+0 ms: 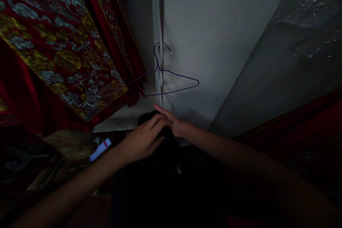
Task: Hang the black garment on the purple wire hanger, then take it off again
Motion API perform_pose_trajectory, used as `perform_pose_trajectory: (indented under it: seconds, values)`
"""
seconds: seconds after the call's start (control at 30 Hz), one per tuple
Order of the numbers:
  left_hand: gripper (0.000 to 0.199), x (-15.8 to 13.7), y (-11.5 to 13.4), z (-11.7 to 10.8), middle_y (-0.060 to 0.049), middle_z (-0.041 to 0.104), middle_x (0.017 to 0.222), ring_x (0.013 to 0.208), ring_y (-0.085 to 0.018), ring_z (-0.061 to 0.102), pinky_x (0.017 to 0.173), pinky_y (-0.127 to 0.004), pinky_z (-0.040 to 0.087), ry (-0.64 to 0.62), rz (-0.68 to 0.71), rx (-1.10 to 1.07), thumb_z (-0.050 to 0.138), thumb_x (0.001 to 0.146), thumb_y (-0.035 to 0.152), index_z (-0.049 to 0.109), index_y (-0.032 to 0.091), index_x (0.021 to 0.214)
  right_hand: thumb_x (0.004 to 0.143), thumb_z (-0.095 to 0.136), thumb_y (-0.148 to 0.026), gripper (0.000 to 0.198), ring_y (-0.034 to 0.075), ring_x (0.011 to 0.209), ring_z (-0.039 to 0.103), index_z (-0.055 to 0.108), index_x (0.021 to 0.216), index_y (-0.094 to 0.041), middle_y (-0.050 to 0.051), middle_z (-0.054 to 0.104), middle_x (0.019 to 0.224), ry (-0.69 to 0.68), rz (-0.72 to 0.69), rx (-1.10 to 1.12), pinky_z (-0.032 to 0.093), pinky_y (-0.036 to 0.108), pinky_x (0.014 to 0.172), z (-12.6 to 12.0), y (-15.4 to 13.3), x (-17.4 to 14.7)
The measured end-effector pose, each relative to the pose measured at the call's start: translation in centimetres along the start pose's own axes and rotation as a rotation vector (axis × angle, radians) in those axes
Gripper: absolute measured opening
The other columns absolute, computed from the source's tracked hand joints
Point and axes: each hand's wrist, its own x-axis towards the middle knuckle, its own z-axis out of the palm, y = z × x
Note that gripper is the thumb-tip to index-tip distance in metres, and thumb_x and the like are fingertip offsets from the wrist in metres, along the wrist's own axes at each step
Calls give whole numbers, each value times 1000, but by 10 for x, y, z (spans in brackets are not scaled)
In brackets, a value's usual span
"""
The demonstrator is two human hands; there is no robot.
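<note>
My left hand (145, 137) and my right hand (172, 123) meet in front of the wall, their fingers overlapping. Both are closed on a black cloth (146, 116), which shows above my left knuckles and again below the fingers. One finger of my right hand sticks out up and to the left. Darkness hides the cloth's shape and where it ends. Just above my hands, a dark purple wire hanger (180, 74) hangs bare by a pale vertical strip (161, 17), its left end behind red fabric.
Red cloth embroidered in gold and silver (66, 53) hangs at left. A lit phone (100, 149) lies low at left, near a beige checked cloth (68, 142). Shiny clear plastic (288, 60) covers the right side, with red fabric (299, 128) below. A pale wall (213, 25) stands behind.
</note>
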Motion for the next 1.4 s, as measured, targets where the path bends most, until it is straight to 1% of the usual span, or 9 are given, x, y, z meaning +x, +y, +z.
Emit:
perform_pose_trajectory:
  seconds: [0.13,0.3,0.47,0.67,0.83,1.0,1.1,1.27,1.4]
  values:
    - [52,3,-28,-12,-14,53,136,126,-27,53,107,-44,46,339,-41,-79,59,95,33,37,23,141,88,66,-35,20,12,58,59,66,79,-17,0,67,69,-21,-114,-165,50,24,59,-1,-21,-25]
    - [45,2,-57,3,-13,59,138,129,-26,56,109,-43,45,-43,-88,-412,31,104,39,39,22,146,63,83,-20,24,13,62,63,70,82,-16,-1,69,74,-182,-36,-790,51,23,58,5,-52,-66]
    - [42,-6,-46,47,-12,67,125,112,-26,64,102,-40,50,-213,-10,-391,56,92,32,56,18,132,69,72,-23,15,14,60,62,73,81,-14,-1,69,69,-287,-53,-1096,49,23,55,6,-76,-97]
    - [25,-11,-55,46,-7,76,106,91,-23,72,84,-33,56,-439,-141,-442,65,89,33,69,17,107,70,56,-10,29,14,76,63,75,92,-16,1,72,88,222,-710,-1304,48,26,73,-12,-78,-101]
    - [60,-23,-95,13,-10,67,133,118,-27,65,101,-39,51,-201,-363,-350,69,85,49,57,19,136,80,47,-13,44,20,105,63,66,120,-18,7,68,121,631,-1044,-1108,48,32,89,-34,-71,-73]
    - [46,-37,-117,-25,-6,76,106,97,-25,70,85,-32,54,-281,-474,-201,56,90,57,71,18,108,87,47,-16,47,20,112,63,59,132,-17,9,67,129,579,-886,-1209,45,33,97,-77,-60,-25]
    - [44,-42,-121,-32,-6,77,98,87,-23,70,76,-30,53,-303,-546,-121,52,90,56,72,19,103,82,52,-13,35,18,96,66,67,113,-16,7,73,105,592,-802,-1356,45,26,85,-101,-56,-13]
    - [45,-34,-128,-29,-7,75,90,82,-23,68,79,-32,51,-254,-544,0,42,93,56,69,20,90,77,56,-17,7,14,68,56,63,78,-18,-2,61,69,771,-807,-1457,32,23,63,-114,-53,-36]
    - [42,-16,-126,-32,-7,71,84,77,-23,66,78,-33,50,-178,-516,107,42,92,54,65,19,87,77,56,-22,9,14,65,52,56,68,-19,-3,55,63,760,-857,-1405,30,24,61,-118,-56,-59]
